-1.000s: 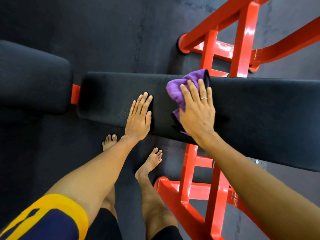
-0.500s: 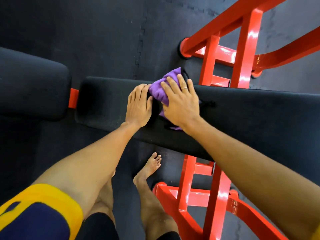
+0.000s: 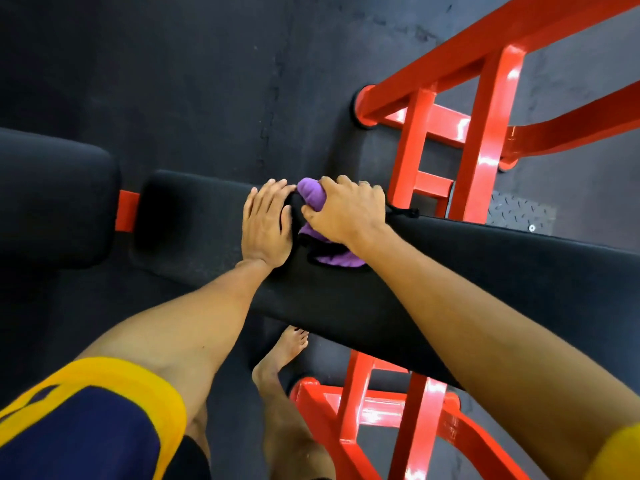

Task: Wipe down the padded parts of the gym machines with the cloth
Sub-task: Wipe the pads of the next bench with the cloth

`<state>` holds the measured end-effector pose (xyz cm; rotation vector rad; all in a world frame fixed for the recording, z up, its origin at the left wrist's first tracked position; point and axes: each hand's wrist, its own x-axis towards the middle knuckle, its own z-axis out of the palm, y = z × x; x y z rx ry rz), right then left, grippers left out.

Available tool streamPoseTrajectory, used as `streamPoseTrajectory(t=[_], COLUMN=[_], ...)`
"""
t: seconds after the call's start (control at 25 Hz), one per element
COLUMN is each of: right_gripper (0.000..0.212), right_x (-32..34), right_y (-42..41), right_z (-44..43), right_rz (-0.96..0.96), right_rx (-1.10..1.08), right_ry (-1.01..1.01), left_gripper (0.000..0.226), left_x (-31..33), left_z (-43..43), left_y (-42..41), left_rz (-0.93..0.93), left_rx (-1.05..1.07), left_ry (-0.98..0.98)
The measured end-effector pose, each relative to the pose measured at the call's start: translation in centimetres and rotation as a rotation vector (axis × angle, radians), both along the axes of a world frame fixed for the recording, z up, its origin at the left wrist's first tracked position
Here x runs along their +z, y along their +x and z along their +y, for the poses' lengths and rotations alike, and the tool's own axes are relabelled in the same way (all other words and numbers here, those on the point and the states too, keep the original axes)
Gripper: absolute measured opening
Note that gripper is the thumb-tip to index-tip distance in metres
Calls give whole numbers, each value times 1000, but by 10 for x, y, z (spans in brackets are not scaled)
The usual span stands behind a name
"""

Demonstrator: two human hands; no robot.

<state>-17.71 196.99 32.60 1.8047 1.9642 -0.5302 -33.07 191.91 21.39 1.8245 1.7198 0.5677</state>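
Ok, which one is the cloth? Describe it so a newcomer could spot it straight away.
Find the red steel frame; the long black bench pad runs across it. Near the pad's left end, the right hand grips a bunched purple cloth, with the left hand resting on the pad beside it. It is the only purple thing among black padding and red metal.

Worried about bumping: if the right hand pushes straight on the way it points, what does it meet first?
Probably the left hand, flat on the bench pad just beyond the purple cloth the right hand grips.
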Motion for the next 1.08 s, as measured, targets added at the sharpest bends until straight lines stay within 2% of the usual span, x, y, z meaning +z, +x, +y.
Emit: streamPoseTrajectory(t=[0.28, 0.44, 0.56, 0.64, 0.72, 0.84, 0.92, 1.08], right_gripper=[78, 76, 79, 78, 71, 63, 63, 56], right_x=[64, 33, -3, -7, 6, 38, 38, 0], right_y=[84, 54, 10, 4, 22, 64, 74, 4], right_z=[-21, -6, 29, 41, 27, -16, -25, -15], right_rz=[-143, -78, 35, 50, 35, 78, 43, -121], right_rx=[66, 80, 167, 171, 137, 127, 150, 91], right_ry=[14, -15, -227, -284, -256, -19, 61, 25], left_gripper=[46, 48, 49, 49, 49, 49, 49, 48], left_x=[3, 1, -2, -3, -3, -2, -2, -6], left_z=[2, 2, 2, 2, 3, 1, 1, 1], left_y=[0, 2, -1, 0, 1, -1, 1, -2], left_rz=[-7, -4, 12, 16, 9, -13, -19, -20], left_rx=[17, 16, 3, -4, -2, 14, 14, 5], left_ry=[-11, -6, 7, 22, 30, 35, 44, 51])
